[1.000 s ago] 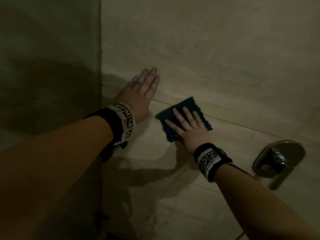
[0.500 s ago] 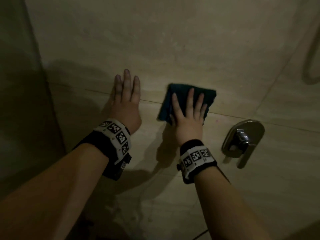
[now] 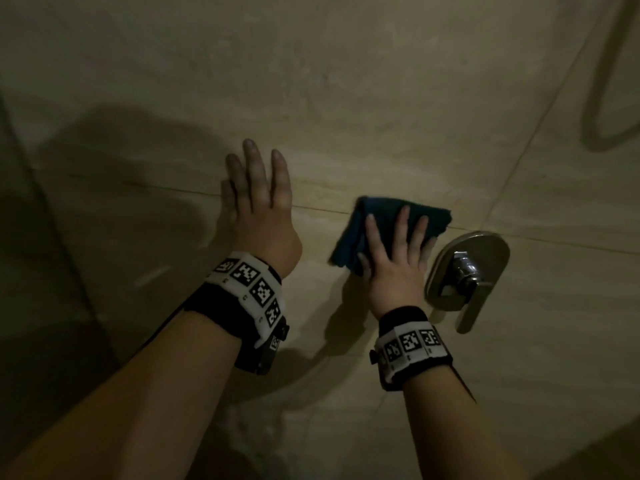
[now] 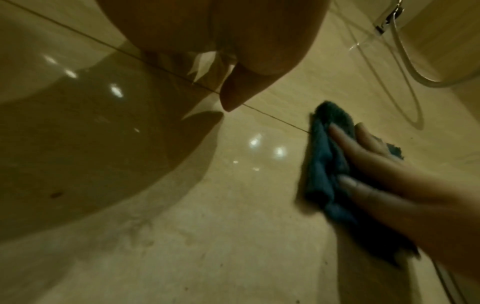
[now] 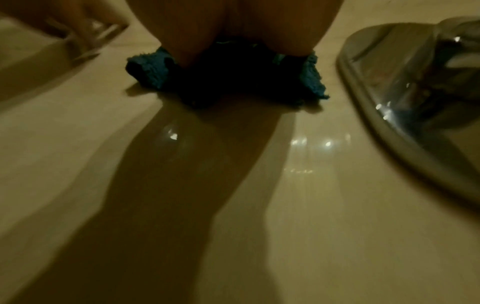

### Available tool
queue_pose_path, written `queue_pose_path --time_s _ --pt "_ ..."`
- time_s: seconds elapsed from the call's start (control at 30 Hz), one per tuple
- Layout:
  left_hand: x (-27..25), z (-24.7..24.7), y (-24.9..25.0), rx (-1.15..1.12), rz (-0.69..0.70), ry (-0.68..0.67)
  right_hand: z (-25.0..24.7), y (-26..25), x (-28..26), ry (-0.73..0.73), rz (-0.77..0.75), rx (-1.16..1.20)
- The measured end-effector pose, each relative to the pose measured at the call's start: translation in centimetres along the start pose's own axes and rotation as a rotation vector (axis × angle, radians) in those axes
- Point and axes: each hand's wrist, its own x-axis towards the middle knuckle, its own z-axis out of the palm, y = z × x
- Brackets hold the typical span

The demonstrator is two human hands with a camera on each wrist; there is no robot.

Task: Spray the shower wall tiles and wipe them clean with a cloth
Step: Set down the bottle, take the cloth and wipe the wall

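Observation:
A folded dark blue cloth (image 3: 349,233) lies flat against the beige shower wall tiles (image 3: 346,98), across a grout line. My right hand (image 3: 394,251) presses it to the wall with straight, spread fingers; the cloth (image 4: 324,156) bunches at its left edge, and its lower edge (image 5: 153,70) pokes out under my palm. My left hand (image 3: 258,206) rests flat on the tiles a hand's width left of the cloth, fingers straight and together. No spray bottle is in view.
A chrome mixer valve (image 3: 467,271) with a lever handle sits on the wall just right of my right hand, its plate (image 5: 389,102) close to the cloth. A shower hose (image 3: 595,109) loops at the upper right. A wall corner (image 3: 52,237) runs down the left.
My right hand has slid the cloth to the right along the wall, ending beside the mixer valve. My left hand has shifted right with it, staying flat on the tiles.

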Motion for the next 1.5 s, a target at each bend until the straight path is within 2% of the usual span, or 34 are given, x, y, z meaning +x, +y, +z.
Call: queue_pose_path --time_s 0.17,0.23,0.33,0.43,0.57,0.67,0.87,1.0,1.1,1.27,1.33,1.4,1.5 --pt "1.3 0.1 1.6 0.022 0.162 0.171 -3.7 2.3 4.6 0.196 0.040 0.099" --pt "2.1 -0.5 2.5 -0.011 0.201 0.253 -4.7 2.7 5.5 0.194 0.051 0.143" --pt "2.7 -1.0 3.6 -0.043 0.206 0.292 -5.0 2.6 5.6 0.196 0.052 0.140" --pt "2.4 -0.9 3.7 -0.052 0.196 0.264 -4.0 2.3 4.3 0.170 0.050 0.104" --pt "1.7 -1.0 2.7 -0.041 0.182 0.204 -2.4 1.9 1.5 0.004 0.010 0.077" --pt "1.1 -0.9 2.3 -0.047 0.179 0.158 -3.3 1.7 1.8 -0.079 0.039 0.128" --pt "0.9 -0.8 2.3 -0.098 0.180 0.145 -8.0 1.4 7.2 0.060 0.079 0.131" --pt "0.2 -1.2 1.5 -0.118 0.206 0.133 -8.3 1.2 7.2 0.082 0.079 0.166" --pt "-0.6 -1.5 0.6 -0.145 0.179 0.105 -8.4 0.9 6.1 0.085 0.090 0.342" --pt "-2.0 -2.0 -0.6 -0.344 0.200 0.138 -9.2 -1.2 1.9 0.034 0.253 0.796" --pt "-2.7 -2.0 -0.6 -0.539 0.194 0.046 -8.7 -2.4 -0.3 -0.029 0.384 0.944" --pt "-3.9 -2.1 -0.5 -0.755 0.128 -0.143 -7.9 -3.5 -2.3 -0.082 0.469 1.061" --pt "-5.5 -1.9 -0.7 -0.862 0.099 -0.288 -7.5 -4.6 -4.6 -0.179 0.388 1.084"
